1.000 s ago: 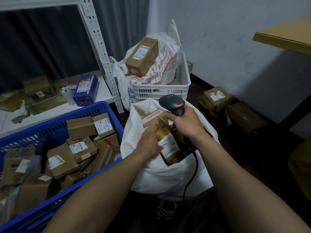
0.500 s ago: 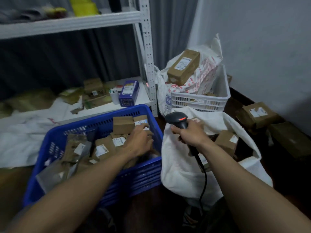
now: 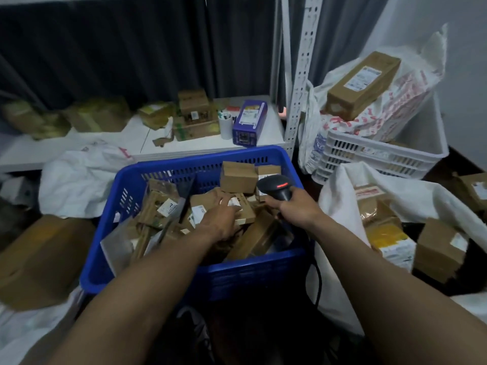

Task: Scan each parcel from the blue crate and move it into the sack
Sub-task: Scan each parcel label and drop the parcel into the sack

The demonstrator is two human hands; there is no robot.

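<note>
- Head view, centre of the frame: our left hand [image 3: 220, 219] reaches into the blue plastic crate [image 3: 200, 160], fingers on a small brown cardboard parcel with a white label [image 3: 243, 213]. We cannot tell whether the grip pinches it.
- Our right hand [image 3: 296, 210], grip wrapped round the black handheld scanner [image 3: 275, 187], hangs over the crate's right side.
- Right of the frame: the white sack [image 3: 340, 198] gapes just beside the crate.

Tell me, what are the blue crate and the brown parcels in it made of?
The blue crate looks like hard, slightly shiny plastic: moulded slots line its walls. The brown parcels look like matte cardboard, probably: flat faces, folded edges, white paper labels stuck on.
</note>
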